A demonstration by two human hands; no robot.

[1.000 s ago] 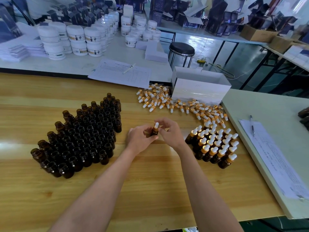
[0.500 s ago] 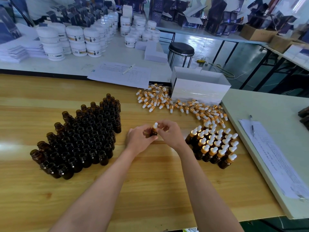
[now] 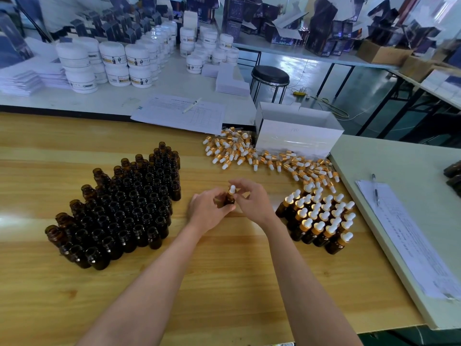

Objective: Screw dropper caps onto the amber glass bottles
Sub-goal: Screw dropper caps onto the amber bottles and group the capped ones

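Dozens of open amber bottles (image 3: 124, 208) stand packed together on the left of the wooden desk (image 3: 224, 283), and that crowd is by far the larger one. Over on the right a smaller cluster of capped bottles (image 3: 321, 221) stands upright, each with a gold collar and a white bulb.

Between the two groups the person holds a single bottle (image 3: 230, 199) upright. I cannot tell whether it rests on the desk or is lifted just clear of it. The left hand (image 3: 207, 211) grips its brown body with fingers curled round it, while the right hand (image 3: 254, 201) pinches the dropper cap (image 3: 232, 189) sitting on its neck. I cannot tell from here how tight that cap is; my guess is that it is mid-turn.

Beyond the hands lie loose dropper caps (image 3: 249, 156) in a long scattered heap, running along the front of a white box (image 3: 296, 138) at the far edge.

Judging by the piles, roughly a quarter of the job is done, and most bottles have yet to get a cap. There look to be plenty of caps to go round.
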